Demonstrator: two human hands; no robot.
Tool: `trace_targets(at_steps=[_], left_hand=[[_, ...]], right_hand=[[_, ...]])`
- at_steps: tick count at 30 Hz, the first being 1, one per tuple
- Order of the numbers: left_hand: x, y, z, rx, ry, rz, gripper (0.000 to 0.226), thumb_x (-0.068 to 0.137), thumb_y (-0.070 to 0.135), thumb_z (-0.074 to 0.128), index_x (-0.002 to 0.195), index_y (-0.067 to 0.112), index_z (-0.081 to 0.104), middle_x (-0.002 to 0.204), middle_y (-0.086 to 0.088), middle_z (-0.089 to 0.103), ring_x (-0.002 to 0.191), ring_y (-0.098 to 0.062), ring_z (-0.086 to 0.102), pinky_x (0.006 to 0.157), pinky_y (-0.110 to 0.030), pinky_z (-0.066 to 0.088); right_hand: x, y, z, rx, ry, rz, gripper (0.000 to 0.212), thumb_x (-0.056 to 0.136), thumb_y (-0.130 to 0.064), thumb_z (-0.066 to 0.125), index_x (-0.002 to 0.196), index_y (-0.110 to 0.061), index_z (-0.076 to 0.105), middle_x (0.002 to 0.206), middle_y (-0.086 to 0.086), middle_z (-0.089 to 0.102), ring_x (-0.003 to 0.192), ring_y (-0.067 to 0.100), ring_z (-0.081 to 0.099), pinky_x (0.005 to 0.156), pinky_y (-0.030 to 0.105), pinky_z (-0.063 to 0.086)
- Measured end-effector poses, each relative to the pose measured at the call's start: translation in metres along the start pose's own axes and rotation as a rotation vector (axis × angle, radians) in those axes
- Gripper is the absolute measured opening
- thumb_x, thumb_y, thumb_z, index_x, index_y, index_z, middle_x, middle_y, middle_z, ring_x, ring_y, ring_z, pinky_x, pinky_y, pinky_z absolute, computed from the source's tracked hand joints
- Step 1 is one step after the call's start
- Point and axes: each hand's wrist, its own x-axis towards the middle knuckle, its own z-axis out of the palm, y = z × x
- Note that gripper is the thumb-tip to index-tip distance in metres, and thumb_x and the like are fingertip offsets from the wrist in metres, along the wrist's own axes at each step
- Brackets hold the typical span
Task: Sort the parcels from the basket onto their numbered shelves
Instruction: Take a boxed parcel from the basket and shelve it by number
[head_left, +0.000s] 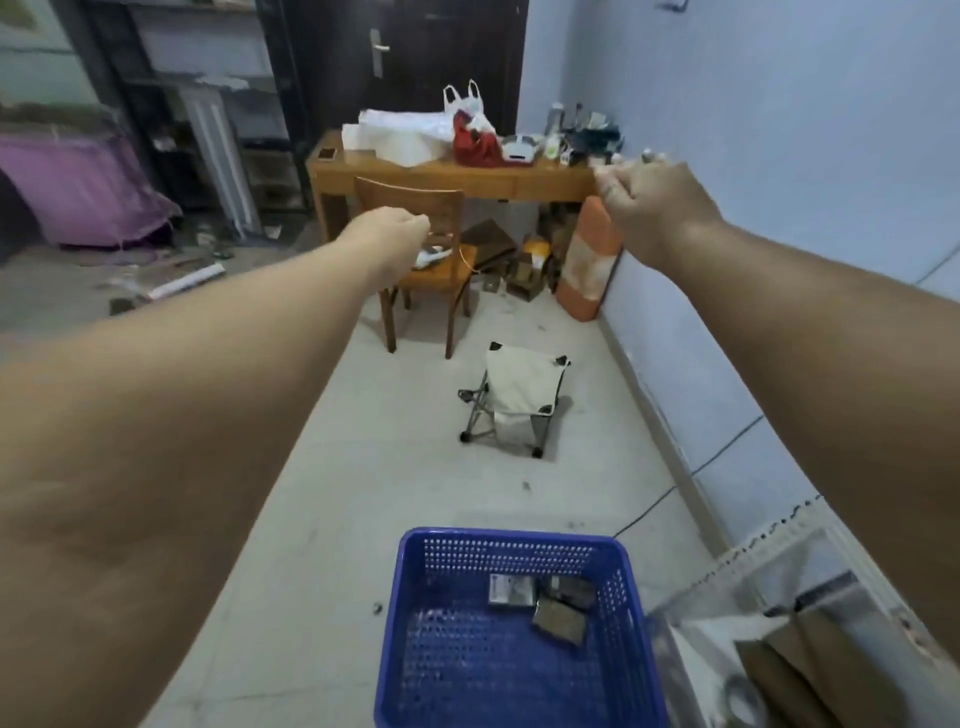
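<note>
Basket low on floor w/ parcels; both arms outstretched, left hand & right hand fisted, empty.

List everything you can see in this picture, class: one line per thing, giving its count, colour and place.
basket: one, blue, on floor, near bottom.
parcels: about three, grey and brown, inside basket.
folding stool: one, white seat, mid-floor.
chair: one, wooden, at desk.
desk: one, wooden, against far door, cluttered.
red bag: one, on desk.
orange cushion: one, leaning on right wall.
shelving: one dark unit, far left.
left hand: fingers curled, held out, seems empty.
right hand: fingers curled, blurred.
</note>
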Motion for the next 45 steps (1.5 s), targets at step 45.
trace_targets(at_steps=[45], left_hand=[[-0.089,-0.602,0.876,-0.265,-0.613,-0.55,0.044,0.099,0.013,0.042,0.142,0.013,0.034,0.135,-0.012,0.045,0.11,-0.024,0.053,0.092,-0.036,0.049]], right_hand=[[-0.473,0.267,0.952,1.336,-0.266,1.877,0.03,0.102,-0.031,0.042,0.131,-0.026,0.047,0.123,0.005,0.063,0.104,0.027,0.064,0.073,0.038,0.055]])
